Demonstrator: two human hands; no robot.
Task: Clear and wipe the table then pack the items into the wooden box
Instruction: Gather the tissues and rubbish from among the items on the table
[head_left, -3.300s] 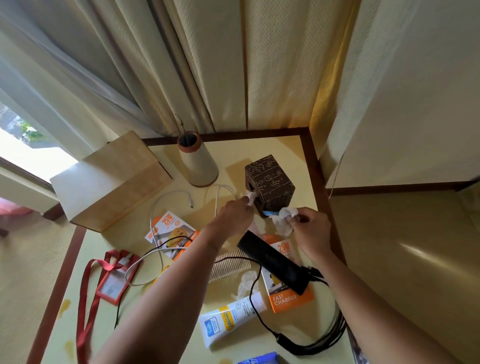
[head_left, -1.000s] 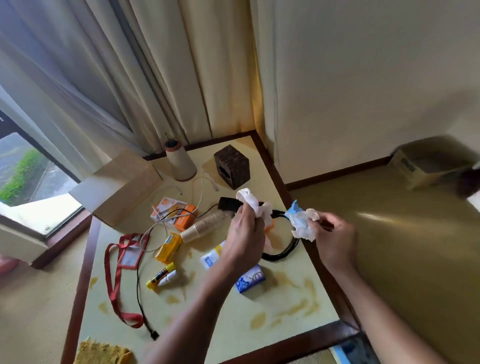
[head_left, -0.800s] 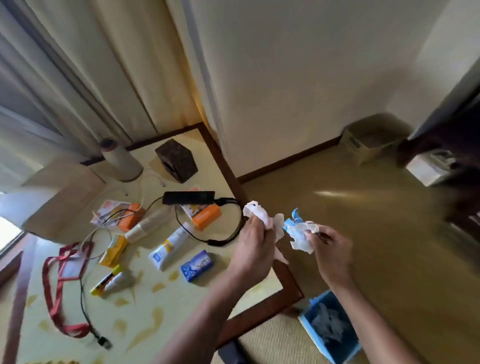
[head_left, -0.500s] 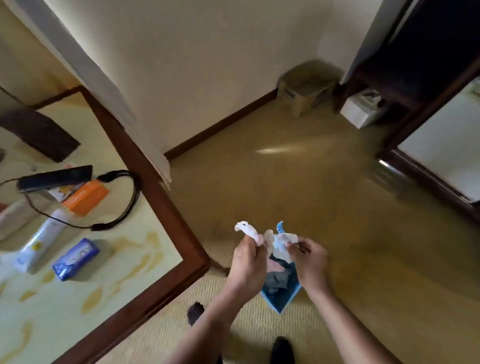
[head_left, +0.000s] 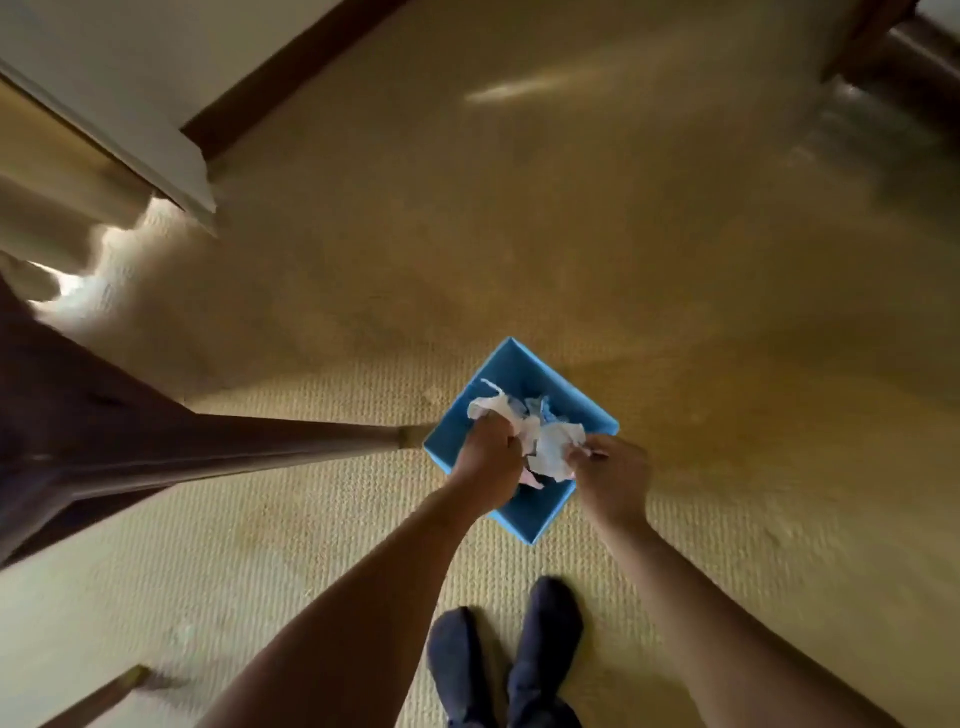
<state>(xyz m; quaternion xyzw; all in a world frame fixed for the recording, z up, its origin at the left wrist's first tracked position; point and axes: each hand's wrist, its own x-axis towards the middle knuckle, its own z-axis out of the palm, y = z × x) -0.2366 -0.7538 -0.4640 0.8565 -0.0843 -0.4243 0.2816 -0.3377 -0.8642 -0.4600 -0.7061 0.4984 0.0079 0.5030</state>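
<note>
I look straight down at the floor. A square blue bin (head_left: 582, 402) stands on the woven mat right in front of my feet. My left hand (head_left: 485, 465) is closed on a crumpled white tissue (head_left: 493, 408) over the bin's left half. My right hand (head_left: 613, 478) grips another wad of crumpled white paper with a bit of blue wrapper (head_left: 553, 447) over the bin's right side. Both wads are still in my fingers. The table top and the wooden box are out of view.
A dark wooden table leg (head_left: 208, 447) runs in from the left and ends beside the bin. A second leg tip (head_left: 104, 693) shows at the lower left. My dark-socked feet (head_left: 509, 660) stand just behind the bin. Wall, baseboard and curtain hem are at the upper left.
My view has swung from the table down to the floor. Both hands carried the crumpled tissues off the table and lowered them over the blue bin.
</note>
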